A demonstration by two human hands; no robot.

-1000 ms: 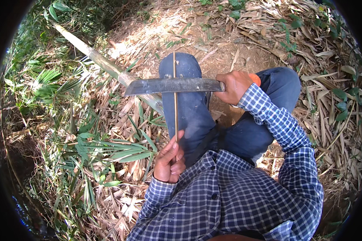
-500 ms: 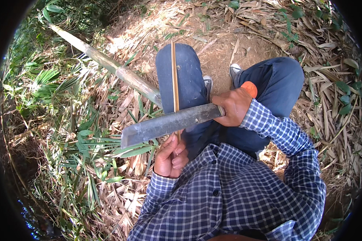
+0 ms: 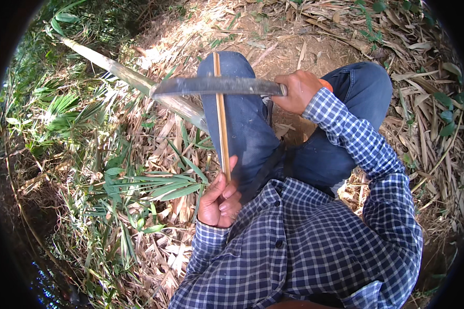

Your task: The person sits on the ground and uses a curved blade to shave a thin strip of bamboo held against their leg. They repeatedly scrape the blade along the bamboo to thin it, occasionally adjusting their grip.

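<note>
A narrow, pale brown bamboo strip [image 3: 221, 129] lies lengthwise along my left thigh, its far end near the knee. My left hand [image 3: 219, 202] pinches the strip's near end between thumb and fingers. In my right hand [image 3: 300, 91] is a machete [image 3: 216, 86], gripped by its orange handle, most of which my fingers hide. Its dark, broad blade points left and crosses over the strip close to the far end; the blade is slightly blurred. Whether the edge touches the strip, I cannot tell.
A long bamboo pole [image 3: 134, 80] slants from the upper left down to beside my left knee. Green leaves [image 3: 178, 186] stick up left of my left hand. Dry bamboo leaves [image 3: 417, 98] cover the ground around, with bare soil [image 3: 319, 54] beyond my knees.
My right hand has moved the machete away from me along the strip, from close to my left hand to near the knee. My left hand keeps its hold, almost unmoved.
</note>
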